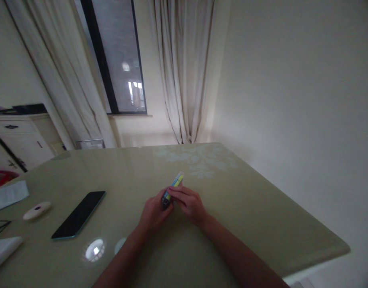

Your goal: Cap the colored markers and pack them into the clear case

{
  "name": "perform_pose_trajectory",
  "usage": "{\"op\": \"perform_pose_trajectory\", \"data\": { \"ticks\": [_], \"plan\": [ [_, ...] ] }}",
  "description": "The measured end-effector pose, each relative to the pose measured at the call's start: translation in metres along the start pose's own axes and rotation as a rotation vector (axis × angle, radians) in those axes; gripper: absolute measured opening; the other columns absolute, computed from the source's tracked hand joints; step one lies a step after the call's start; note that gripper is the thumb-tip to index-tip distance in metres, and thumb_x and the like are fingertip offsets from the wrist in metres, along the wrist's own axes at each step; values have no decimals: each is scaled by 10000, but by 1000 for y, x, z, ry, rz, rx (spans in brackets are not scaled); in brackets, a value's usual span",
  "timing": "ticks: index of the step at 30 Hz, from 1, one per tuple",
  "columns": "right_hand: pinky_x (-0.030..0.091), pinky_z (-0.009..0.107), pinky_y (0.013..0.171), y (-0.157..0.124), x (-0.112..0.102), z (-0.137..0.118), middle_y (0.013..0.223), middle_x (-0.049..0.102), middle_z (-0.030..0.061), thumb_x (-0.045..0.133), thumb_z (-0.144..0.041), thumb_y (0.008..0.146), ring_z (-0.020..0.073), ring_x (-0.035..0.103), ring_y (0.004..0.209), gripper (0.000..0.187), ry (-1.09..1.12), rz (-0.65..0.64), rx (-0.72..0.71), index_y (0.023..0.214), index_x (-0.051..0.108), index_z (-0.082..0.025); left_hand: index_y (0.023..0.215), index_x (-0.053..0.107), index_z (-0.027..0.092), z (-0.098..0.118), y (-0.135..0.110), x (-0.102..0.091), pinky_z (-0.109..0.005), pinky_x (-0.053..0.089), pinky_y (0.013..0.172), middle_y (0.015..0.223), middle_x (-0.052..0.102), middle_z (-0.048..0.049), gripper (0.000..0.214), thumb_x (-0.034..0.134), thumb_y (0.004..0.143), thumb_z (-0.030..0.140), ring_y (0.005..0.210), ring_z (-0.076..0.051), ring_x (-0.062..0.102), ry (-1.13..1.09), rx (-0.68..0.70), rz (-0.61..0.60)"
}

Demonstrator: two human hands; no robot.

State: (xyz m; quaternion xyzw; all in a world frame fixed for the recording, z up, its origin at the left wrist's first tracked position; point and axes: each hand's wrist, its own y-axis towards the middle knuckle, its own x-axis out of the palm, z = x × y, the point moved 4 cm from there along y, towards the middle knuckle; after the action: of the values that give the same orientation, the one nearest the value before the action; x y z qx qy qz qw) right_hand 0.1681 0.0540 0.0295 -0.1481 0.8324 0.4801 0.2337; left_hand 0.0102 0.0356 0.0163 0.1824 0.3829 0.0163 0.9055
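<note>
Both my hands meet over the middle of the glossy greenish table. Together they hold a slim yellow and blue pen-like stick with a clear cap, its tip pointing away from me. My left hand is curled around the dark lower end. My right hand pinches the stick from the right, fingers pressed on its side. The lower end is hidden between my fingers.
A black phone lies face up to the left. Beyond it sit a small white oval device, a folded white cloth and a white object at the left edge. Curtains, a dark window and a white cabinet stand behind.
</note>
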Motion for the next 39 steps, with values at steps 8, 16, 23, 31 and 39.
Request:
{"op": "perform_pose_trajectory", "data": {
  "ticks": [8, 16, 23, 31, 39],
  "plan": [
    [612, 330, 863, 3, -38, 33, 1553, 464, 105, 650, -324, 957, 197, 674, 1037, 613, -83, 138, 225, 1533, 439, -315, 1297, 600, 173, 0, 1, -7, -255, 521, 702, 933, 777, -36, 445, 556, 904, 377, 731, -183, 721, -70, 17, -21],
    [561, 347, 1006, 0, -31, 36, 1484, 557, 53, 549, -235, 1008, 212, 566, 1314, 480, -77, -26, 140, 1479, 514, -323, 1337, 569, 200, 6, -3, -5, -255, 528, 718, 947, 783, -43, 459, 550, 902, 346, 762, -194, 737, 5, 71, -52],
    [628, 330, 882, -3, -29, 44, 1325, 681, 72, 623, -325, 973, 228, 681, 1149, 339, 14, 106, 196, 1305, 690, -303, 1342, 555, 222, 8, -3, -2, -241, 507, 728, 945, 775, -23, 446, 545, 911, 333, 771, -175, 724, -5, 77, -61],
    [637, 244, 586, -6, -22, 49, 1366, 648, 79, 609, -353, 962, 141, 719, 752, 354, 140, 129, 301, 1301, 698, -299, 1339, 573, 202, 8, -1, -3, -277, 537, 763, 984, 777, -60, 454, 543, 914, 357, 813, -203, 731, -28, 38, -60],
    [610, 260, 573, -8, -30, 67, 1381, 642, 107, 529, -399, 988, 159, 715, 790, 359, 219, 192, 391, 1252, 717, -245, 1462, 499, 233, -7, -4, 13, -439, 413, 1141, 1444, 595, -118, 635, 660, 855, 325, 1321, -284, 557, -40, 134, -122]
  ]
}}
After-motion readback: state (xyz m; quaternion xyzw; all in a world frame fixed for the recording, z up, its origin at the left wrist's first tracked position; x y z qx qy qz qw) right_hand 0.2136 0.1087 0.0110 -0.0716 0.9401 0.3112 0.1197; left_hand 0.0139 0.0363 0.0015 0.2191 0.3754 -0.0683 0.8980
